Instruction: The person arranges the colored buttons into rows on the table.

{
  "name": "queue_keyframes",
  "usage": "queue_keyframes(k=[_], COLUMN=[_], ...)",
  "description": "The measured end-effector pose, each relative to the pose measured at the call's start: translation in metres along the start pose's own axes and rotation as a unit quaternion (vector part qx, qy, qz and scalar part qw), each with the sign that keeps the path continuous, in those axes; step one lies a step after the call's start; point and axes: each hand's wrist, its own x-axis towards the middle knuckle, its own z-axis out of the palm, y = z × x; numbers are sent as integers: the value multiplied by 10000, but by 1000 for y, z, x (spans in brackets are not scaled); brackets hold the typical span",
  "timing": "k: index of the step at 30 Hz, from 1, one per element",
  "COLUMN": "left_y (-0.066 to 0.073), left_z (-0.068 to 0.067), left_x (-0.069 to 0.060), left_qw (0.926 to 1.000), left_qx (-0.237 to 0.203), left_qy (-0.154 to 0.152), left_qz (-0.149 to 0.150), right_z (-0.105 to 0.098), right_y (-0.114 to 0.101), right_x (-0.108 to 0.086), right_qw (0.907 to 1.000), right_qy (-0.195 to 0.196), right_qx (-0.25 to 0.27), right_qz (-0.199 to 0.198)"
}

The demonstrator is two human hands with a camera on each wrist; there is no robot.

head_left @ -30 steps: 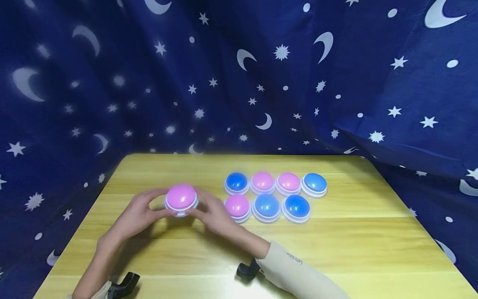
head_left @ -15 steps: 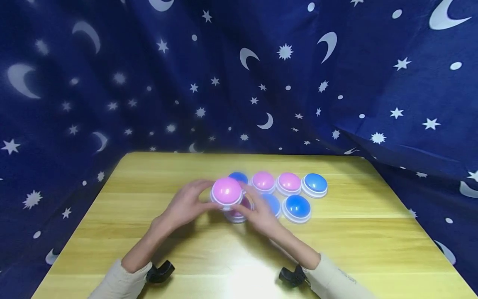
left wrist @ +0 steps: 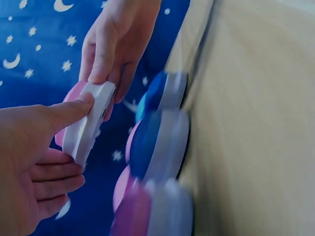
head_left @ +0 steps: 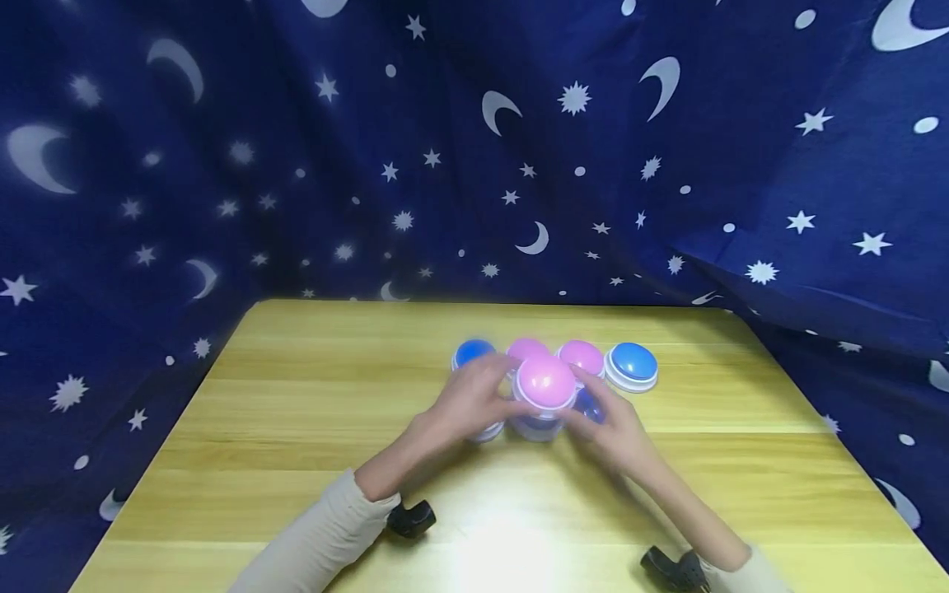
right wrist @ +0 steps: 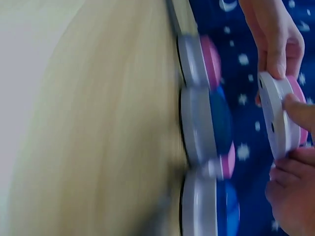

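A pink dome push button with a white base is held in the air above the front row of buttons. My left hand pinches its left side between thumb and fingers, and my right hand does the same on the right. In the left wrist view the held button is tilted from that angle, its white underside partly showing, clear of the buttons on the table. Below it, a light blue button is mostly covered. Behind my right fingers a dark blue button is partly hidden.
Along the back row stand a blue button, two pink buttons and another blue button at right. My left hand hides most of a front-row button. The wooden table meets a dark blue star-patterned curtain.
Both hands have carried the pink button rightward, from left of the rows to over the middle of the front row. The buttons on the table have stayed in place.
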Motion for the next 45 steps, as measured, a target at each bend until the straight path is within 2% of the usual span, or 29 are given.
queue_keyframes(k=[4, 8, 10, 15, 20, 24, 28, 33, 40, 45], left_y=[14, 30, 36, 52, 68, 76, 78, 76, 73, 70], left_z=[23, 43, 53, 82, 105, 118, 129, 139, 142, 142], left_x=[21, 41, 48, 65, 81, 92, 98, 96, 93, 94], left_qw=[9997, 9984, 9978, 9958, 9898, 9817, 9767, 9713, 9630, 9617], left_qx=[77, 474, 553, 607, 1056, 1542, 1759, 1868, 2252, 2321], left_qy=[-219, -263, -334, -508, -559, -695, -920, -1214, -1170, -1107], left_qz=[89, 164, 169, 452, 781, 875, 817, 835, 909, 948], right_z=[-26, -52, -63, -86, -105, -114, -115, -109, -104, -102], right_y=[15, 27, 32, 47, 62, 72, 83, 93, 96, 97], right_x=[-12, -22, -28, -46, -60, -64, -68, -73, -70, -66], right_qw=[9997, 9994, 9992, 9989, 9987, 9979, 9973, 9978, 9938, 9930], right_qy=[-118, -202, -236, -269, -152, -138, -163, -190, -305, -319], right_qx=[-12, 71, 93, -48, -181, -332, -463, -392, -732, -808], right_qz=[199, 282, 298, 394, 458, 545, 541, 504, 783, 796])
